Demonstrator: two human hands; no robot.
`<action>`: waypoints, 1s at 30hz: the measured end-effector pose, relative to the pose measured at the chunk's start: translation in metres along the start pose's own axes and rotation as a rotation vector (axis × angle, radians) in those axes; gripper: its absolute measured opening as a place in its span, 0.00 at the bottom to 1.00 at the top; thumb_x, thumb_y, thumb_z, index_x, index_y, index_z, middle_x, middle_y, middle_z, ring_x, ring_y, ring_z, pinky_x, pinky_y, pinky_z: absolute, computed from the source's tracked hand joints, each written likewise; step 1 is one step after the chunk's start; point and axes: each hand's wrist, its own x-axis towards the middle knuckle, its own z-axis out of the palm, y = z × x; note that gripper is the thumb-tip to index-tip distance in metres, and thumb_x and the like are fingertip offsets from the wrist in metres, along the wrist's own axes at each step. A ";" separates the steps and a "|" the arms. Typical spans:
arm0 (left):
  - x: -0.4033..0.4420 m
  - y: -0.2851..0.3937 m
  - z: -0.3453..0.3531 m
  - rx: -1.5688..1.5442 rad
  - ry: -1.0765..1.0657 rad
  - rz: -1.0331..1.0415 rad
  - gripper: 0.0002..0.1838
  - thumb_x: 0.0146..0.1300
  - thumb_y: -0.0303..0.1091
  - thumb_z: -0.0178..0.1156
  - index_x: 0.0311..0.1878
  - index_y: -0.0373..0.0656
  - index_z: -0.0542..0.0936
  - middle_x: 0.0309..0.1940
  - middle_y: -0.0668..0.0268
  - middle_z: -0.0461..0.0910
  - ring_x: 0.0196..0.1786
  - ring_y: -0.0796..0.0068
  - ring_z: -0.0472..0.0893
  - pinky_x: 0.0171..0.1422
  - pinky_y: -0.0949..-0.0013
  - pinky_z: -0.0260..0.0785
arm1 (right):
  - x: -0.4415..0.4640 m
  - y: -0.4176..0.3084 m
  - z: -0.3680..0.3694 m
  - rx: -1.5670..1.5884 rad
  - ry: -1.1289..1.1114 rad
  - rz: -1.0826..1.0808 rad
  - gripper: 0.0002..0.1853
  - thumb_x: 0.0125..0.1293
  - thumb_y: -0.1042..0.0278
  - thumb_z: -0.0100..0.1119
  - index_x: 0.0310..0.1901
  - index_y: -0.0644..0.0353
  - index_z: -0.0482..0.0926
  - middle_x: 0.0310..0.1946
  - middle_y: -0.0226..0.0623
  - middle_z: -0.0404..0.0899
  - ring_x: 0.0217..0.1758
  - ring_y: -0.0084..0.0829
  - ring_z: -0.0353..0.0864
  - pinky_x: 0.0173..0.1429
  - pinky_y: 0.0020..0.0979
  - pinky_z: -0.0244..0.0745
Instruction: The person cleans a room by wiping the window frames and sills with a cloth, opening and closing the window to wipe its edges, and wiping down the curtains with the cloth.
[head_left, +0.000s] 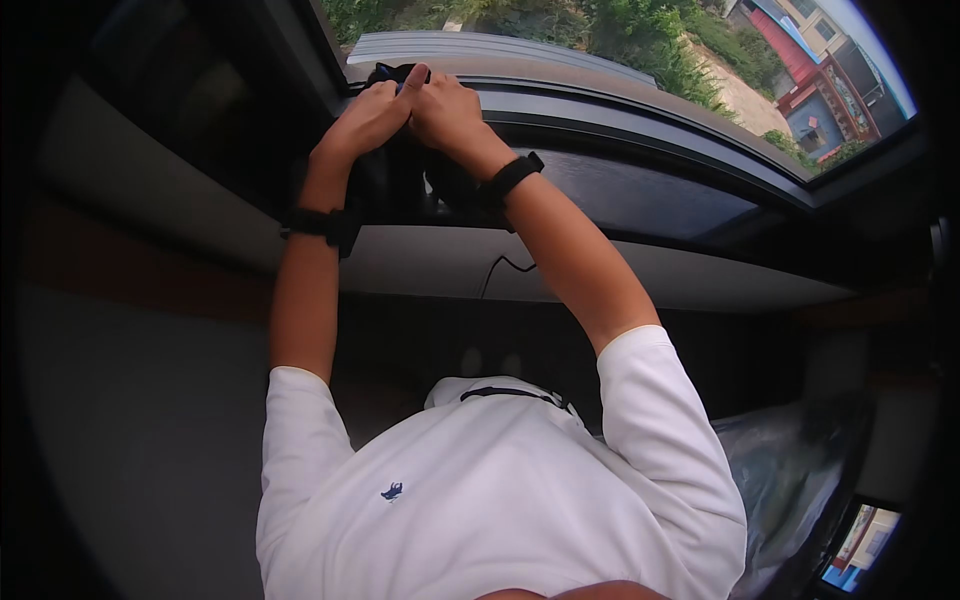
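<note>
Both my arms reach forward to the window frame [560, 108] at the top of the head view. My left hand [372, 118] is closed around part of a small black object [398, 72] at the frame's left corner. Right beside it, touching it, my right hand [445, 108] has its fingers curled over the same black object. Most of that object is hidden behind the fingers. A black band is on each wrist.
A dark glossy sill [620, 190] runs below the frame, with a thin black cable [515, 262] hanging under it. Clear plastic wrapping [790, 480] lies at the lower right. Outside are plants, a path and buildings.
</note>
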 end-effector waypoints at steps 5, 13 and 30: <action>-0.002 0.055 0.037 -0.007 -0.048 0.234 0.61 0.62 0.82 0.34 0.53 0.16 0.74 0.52 0.33 0.74 0.60 0.43 0.74 0.67 0.54 0.66 | -0.047 0.025 -0.083 -0.284 -0.171 0.067 0.20 0.64 0.46 0.52 0.44 0.53 0.83 0.45 0.44 0.82 0.53 0.42 0.81 0.52 0.42 0.79; 0.053 0.151 0.132 -0.089 -0.090 0.650 0.41 0.72 0.68 0.35 0.71 0.42 0.68 0.49 0.34 0.78 0.57 0.34 0.75 0.67 0.46 0.65 | -0.097 0.144 -0.133 -0.493 -0.346 0.256 0.24 0.64 0.45 0.53 0.57 0.49 0.77 0.49 0.39 0.82 0.56 0.41 0.81 0.54 0.43 0.79; -0.010 0.035 0.061 0.262 0.092 0.519 0.29 0.57 0.26 0.49 0.65 0.32 0.71 0.64 0.42 0.72 0.73 0.47 0.65 0.78 0.48 0.52 | -0.060 0.043 -0.111 -0.299 -0.055 0.283 0.28 0.54 0.36 0.62 0.34 0.59 0.86 0.36 0.50 0.85 0.41 0.49 0.86 0.46 0.44 0.82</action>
